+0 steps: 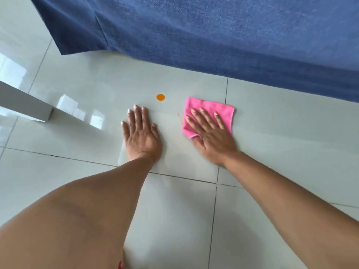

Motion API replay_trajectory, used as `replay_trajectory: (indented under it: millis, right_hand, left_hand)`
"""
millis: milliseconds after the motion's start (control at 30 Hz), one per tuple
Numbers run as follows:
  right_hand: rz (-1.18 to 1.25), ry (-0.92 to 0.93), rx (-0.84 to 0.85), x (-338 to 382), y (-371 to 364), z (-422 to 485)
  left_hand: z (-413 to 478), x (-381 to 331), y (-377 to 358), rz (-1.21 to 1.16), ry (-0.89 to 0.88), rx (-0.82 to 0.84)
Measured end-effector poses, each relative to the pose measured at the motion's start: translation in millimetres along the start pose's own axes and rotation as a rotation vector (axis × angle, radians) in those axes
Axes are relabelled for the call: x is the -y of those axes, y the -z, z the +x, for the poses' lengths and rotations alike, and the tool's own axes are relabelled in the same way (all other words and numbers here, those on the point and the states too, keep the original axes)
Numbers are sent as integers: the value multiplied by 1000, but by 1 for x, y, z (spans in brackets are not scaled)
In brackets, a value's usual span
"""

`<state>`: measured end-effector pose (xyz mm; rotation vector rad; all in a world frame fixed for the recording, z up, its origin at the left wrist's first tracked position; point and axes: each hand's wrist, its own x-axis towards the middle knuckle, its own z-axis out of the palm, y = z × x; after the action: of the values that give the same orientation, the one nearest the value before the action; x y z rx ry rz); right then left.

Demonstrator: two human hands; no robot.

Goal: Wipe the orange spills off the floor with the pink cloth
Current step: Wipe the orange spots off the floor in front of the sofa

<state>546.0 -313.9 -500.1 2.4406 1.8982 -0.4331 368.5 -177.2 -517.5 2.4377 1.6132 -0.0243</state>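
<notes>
One round orange spill (160,97) is sitting untouched on the glossy floor (281,136), just beyond the left hand (142,133), which is lying flat with fingers spread, its grip holding nothing. The right hand (211,133) is pressing the pink cloth (208,113) to the tile, palm down, grip splayed wide over the fabric rather than pinching it. Small orange streaks (179,114) are showing just beside the cloth's left edge, so smearing looks like the danger: a loaded cloth could be dragging colour outward. The bracing palm could be slipping on the shiny tile, or straying into the blob. The blue fabric (213,35) hanging close behind could be catching a stain. No writing or brand is showing anywhere.
</notes>
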Motion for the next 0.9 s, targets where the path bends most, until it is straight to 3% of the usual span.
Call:
replay_trajectory:
  millis: [67,133,233,300,433,567,633,767,833,900]
  right_hand:
    - [11,-80,-12,-26,3,-7]
    - [47,-276,-31,-40,7,8]
    - [99,-485,-84,-27,15,52]
    - [85,-444,-81,-2,16,70]
    - [26,-124,-39,52,8,48]
    - [-32,125,1,31,-7,-7]
    - [-30,19,5,-3,-4,-17]
    - [47,-445,-37,-22,8,18]
    - [67,-496,-60,0,10,39]
    - [41,-369,-49,30,6,43]
  left_hand:
    - [-1,0,-1,3,0,2]
    - [0,0,-2,11,3,2]
    - [1,-1,-1,12,2,-1]
    - [0,-1,-1,10,1,6]
    - [1,0,1,-18,3,30]
    - [1,6,6,-16,-30,50]
    - [0,10,7,-7,-55,51]
    - [-1,11,5,-5,-60,42]
    - [-1,11,4,-10,-55,41]
    - [-1,11,4,-7,-55,39]
